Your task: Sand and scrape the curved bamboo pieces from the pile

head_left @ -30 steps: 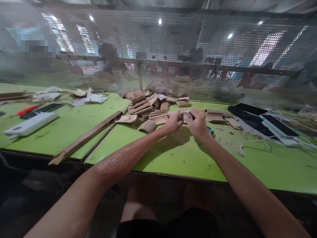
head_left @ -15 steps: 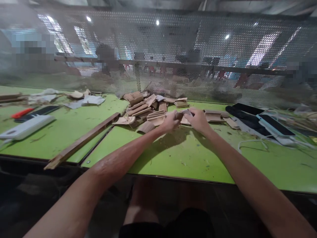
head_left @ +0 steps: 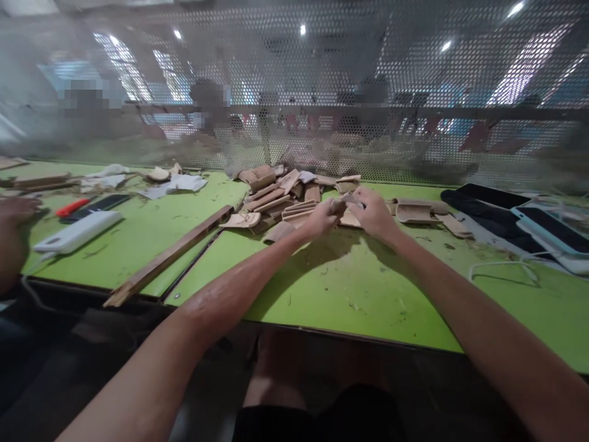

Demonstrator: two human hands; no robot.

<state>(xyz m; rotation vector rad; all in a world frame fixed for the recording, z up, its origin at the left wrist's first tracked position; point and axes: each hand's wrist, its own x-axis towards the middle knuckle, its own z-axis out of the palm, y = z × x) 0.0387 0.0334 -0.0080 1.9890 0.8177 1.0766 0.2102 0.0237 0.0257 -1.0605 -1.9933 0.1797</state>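
My left hand (head_left: pixel 322 219) is closed around a small brown piece (head_left: pixel 339 207), mostly covered by its fingers; it looks like the wood or bamboo pieces nearby. Close beside it, my right hand (head_left: pixel 376 215) pinches a thin grey flat piece (head_left: pixel 352 199) against or right next to the brown one. What the grey piece is, I cannot tell. Behind and left of my hands lies a heap of curved, split bamboo-like pieces (head_left: pixel 271 199). More of them, among them a trough-shaped piece (head_left: pixel 413 213), lie to the right of my right hand.
A long wooden stick (head_left: pixel 172 255) lies slantwise on the green table (head_left: pixel 322 294). At left are a white power strip (head_left: pixel 78 232), a dark phone (head_left: pixel 94 207), a red-handled tool (head_left: pixel 72 207) and another person's hand (head_left: pixel 16 230). Phones (head_left: pixel 556 227) and cables lie right; perforated mesh (head_left: pixel 313 135) stands behind.
The view has swung slightly left, so things sit further right. Another person's hand has come into view at the left edge. Both my hands keep their hold, with small shifts of the fingers.
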